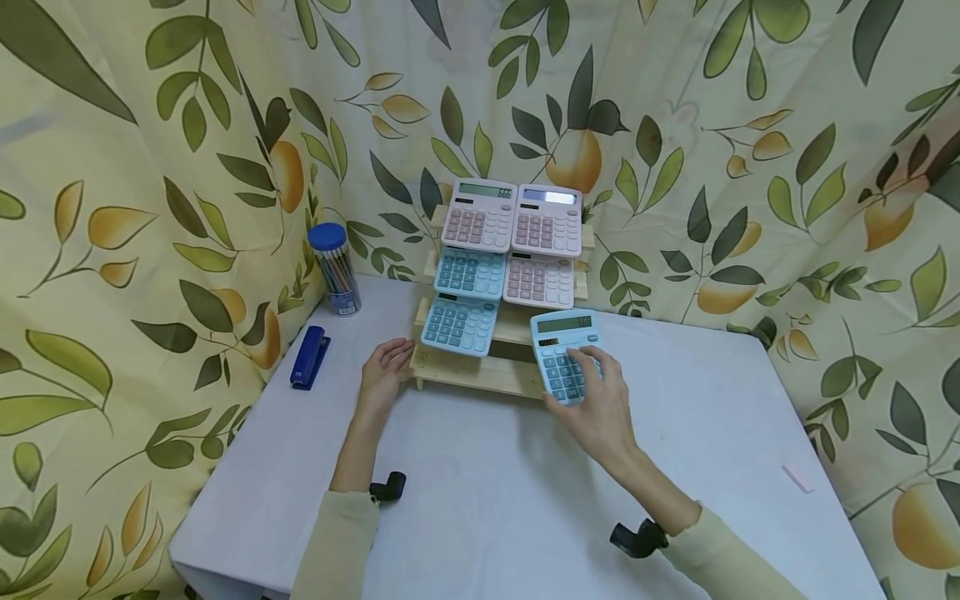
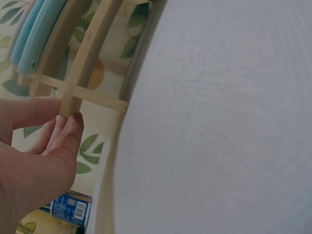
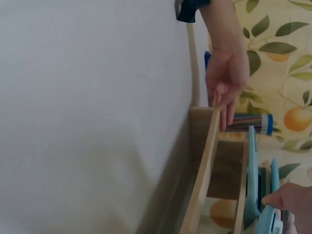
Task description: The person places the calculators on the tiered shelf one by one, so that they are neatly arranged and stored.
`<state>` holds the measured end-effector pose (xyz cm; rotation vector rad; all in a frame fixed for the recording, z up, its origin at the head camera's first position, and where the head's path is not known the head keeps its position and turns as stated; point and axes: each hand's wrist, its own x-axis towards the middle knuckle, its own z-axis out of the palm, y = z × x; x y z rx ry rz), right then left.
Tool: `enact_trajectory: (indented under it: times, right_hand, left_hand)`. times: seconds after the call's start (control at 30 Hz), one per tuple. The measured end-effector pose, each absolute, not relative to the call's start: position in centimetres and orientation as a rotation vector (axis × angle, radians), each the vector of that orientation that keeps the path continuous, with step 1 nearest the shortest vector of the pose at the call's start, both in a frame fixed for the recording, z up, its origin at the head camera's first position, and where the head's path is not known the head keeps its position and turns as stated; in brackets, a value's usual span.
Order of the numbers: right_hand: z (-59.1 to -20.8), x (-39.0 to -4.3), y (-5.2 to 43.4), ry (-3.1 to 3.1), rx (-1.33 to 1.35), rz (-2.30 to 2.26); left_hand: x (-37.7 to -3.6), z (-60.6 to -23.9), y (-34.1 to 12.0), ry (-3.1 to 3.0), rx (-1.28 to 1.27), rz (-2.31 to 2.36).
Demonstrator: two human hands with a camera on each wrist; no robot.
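Observation:
A stepped wooden rack (image 1: pixel 480 373) carries blue calculators (image 1: pixel 459 323) in its left column and pink calculators (image 1: pixel 547 218) at right and top. My left hand (image 1: pixel 381 379) is at the rack's lower left end. In the left wrist view, thumb and fingers (image 2: pixel 73 127) pinch the end of its front slat (image 2: pixel 92 44). With my right hand (image 1: pixel 600 408) I hold another blue calculator (image 1: pixel 551 340) by its sides, in front of the rack's right half. It is tilted, its display facing up. In the right wrist view, the thumb (image 3: pixel 275 199) lies at that calculator's edge.
A clear tub of pencils with a blue lid (image 1: pixel 330 250) stands left of the rack, and a blue stapler (image 1: pixel 309 358) lies nearer. A small pale pink piece (image 1: pixel 797 477) is at the table's right. Leaf-patterned curtain (image 1: pixel 675 167) hangs behind the white table (image 1: pixel 480 517).

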<state>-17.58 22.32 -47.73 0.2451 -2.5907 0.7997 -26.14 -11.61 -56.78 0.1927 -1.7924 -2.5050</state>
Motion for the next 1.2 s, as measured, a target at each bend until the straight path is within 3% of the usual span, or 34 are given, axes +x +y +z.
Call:
enact_trajectory:
  times: [1.2]
  right_hand:
    - [-48.0, -19.6, 19.8, -2.649, 0.232, 0.798]
  left_hand:
    - [-26.0, -56.7, -11.7, -1.811, 0.161, -2.494]
